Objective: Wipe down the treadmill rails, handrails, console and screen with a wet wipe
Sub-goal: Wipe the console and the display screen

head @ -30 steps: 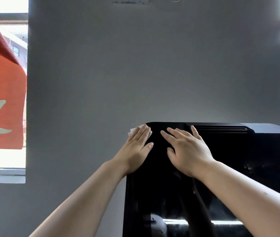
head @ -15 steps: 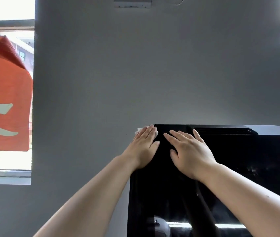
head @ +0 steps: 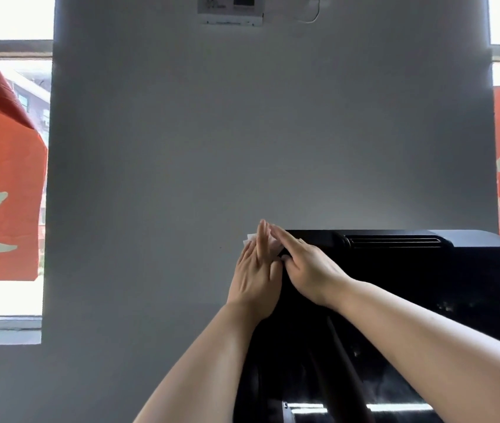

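The treadmill's glossy black screen (head: pixel 410 300) fills the lower right, with a vent slot along its top edge. At the screen's top left corner my left hand (head: pixel 256 279) lies flat with straight fingers over a white wet wipe (head: pixel 250 238), of which only a small edge peeks out past the fingertips. My right hand (head: pixel 306 267) lies beside it, fingers straight, its fingertips crossing over those of the left hand on the wipe. Both hands press on the screen corner.
A grey wall (head: pixel 242 132) stands close behind the console. Windows with red banners (head: pixel 1 184) flank it left and right. A white device (head: pixel 230 9) is mounted high on the wall. A bright strip (head: pixel 395 407) shows near the screen's bottom.
My right hand has slid left until its fingertips overlap my left hand's at the screen's corner. The left hand has stayed at the corner on the wipe.
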Available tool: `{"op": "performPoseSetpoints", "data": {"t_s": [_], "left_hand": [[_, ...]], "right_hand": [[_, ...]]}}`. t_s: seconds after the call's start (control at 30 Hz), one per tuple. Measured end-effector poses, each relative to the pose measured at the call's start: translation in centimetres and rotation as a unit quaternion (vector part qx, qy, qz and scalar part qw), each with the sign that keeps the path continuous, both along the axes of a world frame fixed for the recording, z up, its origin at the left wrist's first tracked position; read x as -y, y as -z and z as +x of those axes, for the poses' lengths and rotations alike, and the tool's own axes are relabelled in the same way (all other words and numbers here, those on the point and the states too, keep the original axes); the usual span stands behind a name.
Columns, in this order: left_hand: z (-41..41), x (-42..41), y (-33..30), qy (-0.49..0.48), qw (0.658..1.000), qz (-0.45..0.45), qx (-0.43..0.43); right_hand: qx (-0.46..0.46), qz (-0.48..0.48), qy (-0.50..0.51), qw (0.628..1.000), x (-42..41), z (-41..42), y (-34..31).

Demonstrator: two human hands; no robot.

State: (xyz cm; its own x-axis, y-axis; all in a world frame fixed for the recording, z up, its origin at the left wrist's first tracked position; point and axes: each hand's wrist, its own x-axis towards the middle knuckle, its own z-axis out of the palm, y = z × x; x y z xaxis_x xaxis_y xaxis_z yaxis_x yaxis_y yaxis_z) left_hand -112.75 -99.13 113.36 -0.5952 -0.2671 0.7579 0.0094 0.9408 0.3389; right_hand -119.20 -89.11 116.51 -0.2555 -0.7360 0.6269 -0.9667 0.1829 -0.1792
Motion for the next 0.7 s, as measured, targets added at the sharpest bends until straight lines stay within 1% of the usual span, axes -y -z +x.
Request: {"op": "performPoseSetpoints", "data": {"t_s": [0.07,0.13,0.2,0.27,0.37,0.47,0.53,0.6,0.7], "left_hand": [[0.1,-0.2,0.1,0.021,0.999,0.032,-0.029],[0.1,-0.2,0.2,0.018,0.998,0.041,-0.050],[-0.1,0.1,0.3,0.001,0.998,0.035,-0.050],[-0.3,0.3,0.3,-0.025,0.999,0.021,-0.035],[-0.4,0.1,0.4,-0.062,0.998,-0.016,-0.014],[-0.6,-0.1,0.5,-0.089,0.994,-0.055,-0.018],[-0.6,-0.2,0.5,-0.096,0.993,-0.066,-0.015],[-0.7,-0.1,0.5,-0.099,0.993,-0.068,-0.011],[-0.6,-0.1,0.5,-0.107,0.990,-0.085,-0.013]], "right_hand": [[-0.042,-0.006,0.029,0.999,0.7,-0.3,0.1],[-0.104,0.002,0.067,0.992,0.8,-0.6,0.0],[-0.162,0.020,0.088,0.983,0.7,-0.6,-0.2],[-0.190,0.041,0.094,0.976,0.4,-0.7,-0.4],[-0.168,0.053,0.131,0.976,-1.4,-1.7,-0.3],[-0.176,0.071,0.221,0.957,-3.6,-3.4,0.1],[-0.179,0.080,0.251,0.948,-3.4,-3.8,0.1],[-0.163,0.074,0.252,0.951,-1.9,-3.2,-0.2],[-0.144,0.058,0.205,0.966,0.4,-1.7,0.2]]}}
